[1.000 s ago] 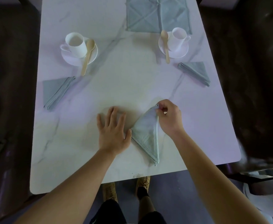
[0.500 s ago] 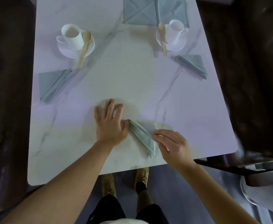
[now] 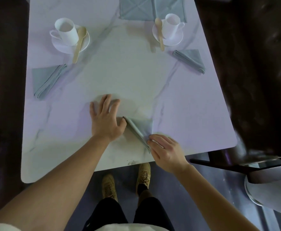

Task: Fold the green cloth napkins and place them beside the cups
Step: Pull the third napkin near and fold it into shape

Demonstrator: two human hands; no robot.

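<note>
green triangular folded cloth napkin (image 3: 142, 129) lies near the white marble table's (image 3: 69, 147) front edge, its thick fold slanting from my flat, spread left hand (image 3: 105, 121) to my right hand (image 3: 165, 151), whose extended fingers press its near tip.

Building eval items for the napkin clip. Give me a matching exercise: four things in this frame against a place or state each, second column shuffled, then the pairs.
Things:
1. half-folded napkin
2. unfolded napkins
3. left hand
4. left spoon

Places or states:
A. flat at the table's far edge, behind the right cup
B. fingers spread, flat on the table
C. across a saucer, handle overhanging it
D. near the front edge, right hand's fingertips on its near end

Pairs: 1-D, 2-A, 3-B, 4-C.
</note>
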